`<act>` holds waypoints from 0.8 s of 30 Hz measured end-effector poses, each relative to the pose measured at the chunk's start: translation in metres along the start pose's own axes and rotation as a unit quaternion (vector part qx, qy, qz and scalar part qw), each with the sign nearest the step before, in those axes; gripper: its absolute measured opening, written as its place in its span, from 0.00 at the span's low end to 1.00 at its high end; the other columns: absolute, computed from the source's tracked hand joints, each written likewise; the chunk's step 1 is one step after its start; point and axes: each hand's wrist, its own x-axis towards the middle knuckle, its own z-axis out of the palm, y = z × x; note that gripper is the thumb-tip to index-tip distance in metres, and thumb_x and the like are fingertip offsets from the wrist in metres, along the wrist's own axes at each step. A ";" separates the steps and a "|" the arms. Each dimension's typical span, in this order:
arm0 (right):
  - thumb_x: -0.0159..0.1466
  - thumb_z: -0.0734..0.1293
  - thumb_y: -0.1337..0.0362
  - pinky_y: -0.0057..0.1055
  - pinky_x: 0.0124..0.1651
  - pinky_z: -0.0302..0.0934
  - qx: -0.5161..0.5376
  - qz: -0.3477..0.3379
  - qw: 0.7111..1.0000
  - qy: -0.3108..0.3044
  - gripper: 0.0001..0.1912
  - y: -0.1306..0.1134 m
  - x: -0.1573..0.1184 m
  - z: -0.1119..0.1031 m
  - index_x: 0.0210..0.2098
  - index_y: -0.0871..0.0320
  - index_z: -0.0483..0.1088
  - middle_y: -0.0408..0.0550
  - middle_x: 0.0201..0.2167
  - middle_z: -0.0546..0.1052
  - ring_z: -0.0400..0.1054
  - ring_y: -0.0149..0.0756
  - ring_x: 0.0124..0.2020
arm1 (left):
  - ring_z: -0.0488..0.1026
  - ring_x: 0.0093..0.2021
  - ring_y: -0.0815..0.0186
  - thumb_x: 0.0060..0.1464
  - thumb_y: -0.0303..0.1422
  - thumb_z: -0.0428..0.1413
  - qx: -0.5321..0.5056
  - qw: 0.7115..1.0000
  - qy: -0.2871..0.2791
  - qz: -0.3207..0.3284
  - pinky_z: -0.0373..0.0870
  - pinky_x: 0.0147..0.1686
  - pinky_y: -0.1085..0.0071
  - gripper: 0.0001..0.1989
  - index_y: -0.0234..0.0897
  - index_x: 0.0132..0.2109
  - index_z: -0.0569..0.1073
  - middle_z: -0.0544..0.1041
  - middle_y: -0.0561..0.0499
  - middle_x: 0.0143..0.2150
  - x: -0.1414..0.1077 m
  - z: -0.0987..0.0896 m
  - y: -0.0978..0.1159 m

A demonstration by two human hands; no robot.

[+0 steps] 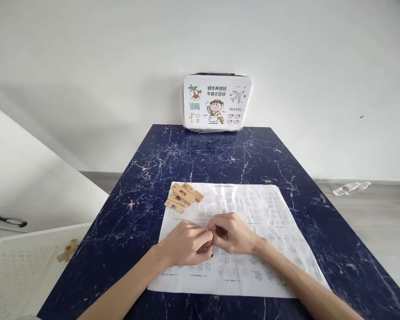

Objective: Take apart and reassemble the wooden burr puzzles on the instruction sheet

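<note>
Left of centre in the frame, loose wooden pieces (pixel 186 199) lie overlapping on the printed sheet (pixel 253 209), none visibly fitted together. At lower centre, the left hand (pixel 188 242) and right hand (pixel 233 233) meet, fingers curled; whether they pinch anything, I cannot tell.

One head-worn camera faces forward and down, seemingly close above the table (pixel 213 164).

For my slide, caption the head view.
Left hand and right hand meet over a printed diagram sheet bearing notched wooden puzzle pieces.
</note>
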 end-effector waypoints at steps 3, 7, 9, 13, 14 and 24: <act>0.58 0.63 0.71 0.26 0.26 0.48 -0.005 -0.023 1.000 -0.007 0.09 0.000 -0.001 0.004 0.24 0.55 0.59 0.35 0.18 0.62 0.52 0.26 0.20 | 0.64 0.19 0.70 0.57 0.24 0.53 0.006 1.000 -0.005 -0.006 0.61 0.21 0.69 0.11 0.40 0.28 0.62 0.67 0.59 0.21 -0.001 -0.002 -0.001; 0.56 0.62 0.71 0.26 0.25 0.46 -0.010 -0.022 1.000 -0.004 0.10 0.000 0.000 0.004 0.24 0.55 0.56 0.35 0.18 0.60 0.50 0.25 0.19 | 0.63 0.19 0.70 0.56 0.24 0.53 0.008 1.000 0.001 -0.011 0.60 0.22 0.69 0.11 0.40 0.27 0.62 0.66 0.59 0.20 -0.001 -0.003 -0.003; 0.56 0.62 0.71 0.25 0.25 0.46 -0.007 -0.020 1.000 0.000 0.10 0.000 0.001 0.004 0.24 0.55 0.56 0.35 0.18 0.60 0.50 0.25 0.19 | 0.63 0.19 0.71 0.57 0.24 0.53 0.008 1.000 0.004 -0.013 0.60 0.22 0.69 0.11 0.39 0.28 0.63 0.66 0.59 0.20 0.000 -0.002 -0.003; 0.57 0.62 0.72 0.25 0.25 0.47 -0.005 -0.018 1.000 0.001 0.09 0.000 0.001 0.004 0.23 0.55 0.57 0.35 0.18 0.61 0.51 0.25 0.19 | 0.64 0.19 0.70 0.57 0.24 0.53 0.008 1.000 0.002 -0.016 0.61 0.23 0.69 0.11 0.39 0.28 0.63 0.67 0.59 0.21 0.000 -0.002 -0.003; 0.57 0.62 0.72 0.25 0.25 0.47 -0.007 -0.017 1.000 0.000 0.10 0.000 0.001 0.004 0.23 0.55 0.57 0.35 0.17 0.61 0.51 0.25 0.19 | 0.64 0.19 0.70 0.57 0.24 0.53 0.009 1.000 0.003 -0.016 0.61 0.23 0.69 0.11 0.39 0.28 0.63 0.67 0.59 0.21 0.000 -0.002 -0.003; 0.57 0.62 0.72 0.25 0.24 0.46 -0.010 -0.017 1.000 0.003 0.11 0.000 0.001 0.004 0.23 0.55 0.56 0.34 0.17 0.60 0.51 0.25 0.19 | 0.63 0.19 0.70 0.57 0.24 0.52 0.010 1.000 0.007 -0.016 0.61 0.22 0.69 0.11 0.39 0.28 0.63 0.67 0.59 0.21 0.001 -0.002 -0.003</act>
